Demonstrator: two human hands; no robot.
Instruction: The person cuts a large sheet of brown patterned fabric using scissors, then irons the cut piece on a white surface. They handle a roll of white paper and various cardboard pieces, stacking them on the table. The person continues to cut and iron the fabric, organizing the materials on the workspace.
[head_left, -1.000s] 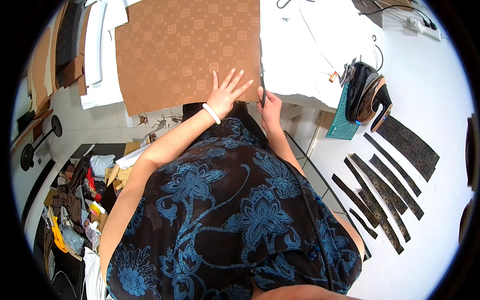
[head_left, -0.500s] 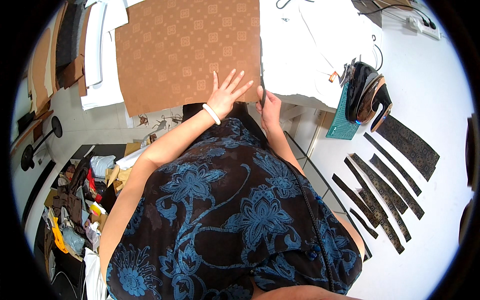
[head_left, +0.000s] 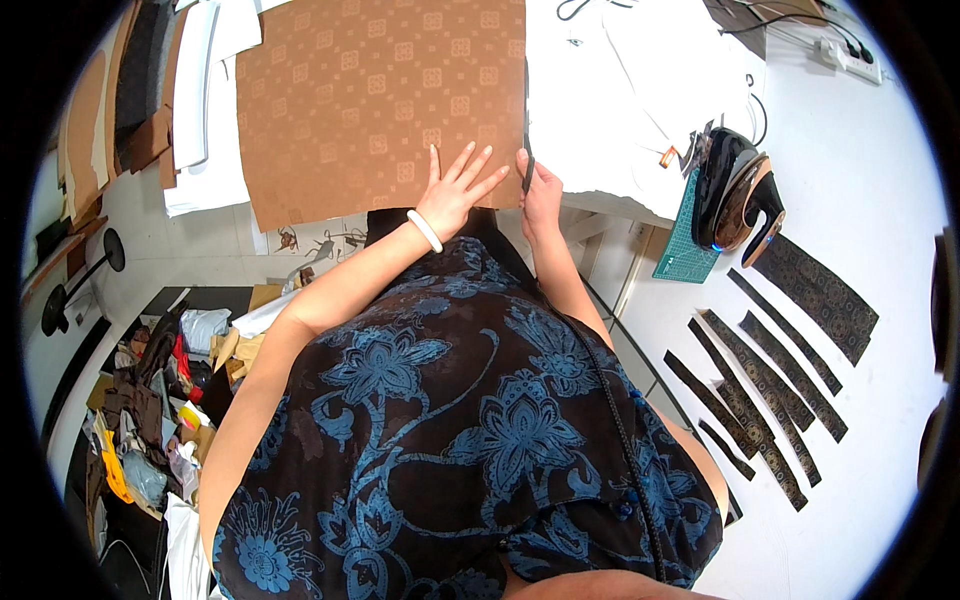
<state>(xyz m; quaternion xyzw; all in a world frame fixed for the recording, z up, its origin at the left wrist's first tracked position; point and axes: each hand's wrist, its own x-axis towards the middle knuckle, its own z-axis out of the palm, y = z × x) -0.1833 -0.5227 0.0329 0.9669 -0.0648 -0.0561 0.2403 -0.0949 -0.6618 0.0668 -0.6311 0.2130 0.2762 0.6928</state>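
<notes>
A brown patterned sheet (head_left: 340, 110) lies on the table, its near edge at the table's front. My left hand (head_left: 452, 195), with a white bangle on the wrist, rests flat on the sheet near its lower right corner, fingers spread. At the sheet's right edge, my right hand (head_left: 540, 190) is closed on a narrow dark strip (head_left: 528, 170) between thumb and fingers. That strip runs away from me along the edge; its far part looks very thin, and its material cannot be made out.
A black and copper iron (head_left: 728, 185) stands to the right, beside a green cutting mat (head_left: 685, 240). Several dark patterned strips (head_left: 780, 370) lie on the white surface at right. A power strip (head_left: 850, 60) is at the far right. Mixed scraps (head_left: 165, 400) fill the lower left.
My right hand has moved slightly farther away along the sheet's right edge, the dark strip still in it. My left hand stays flat on the sheet, which appears shifted a little to the right.
</notes>
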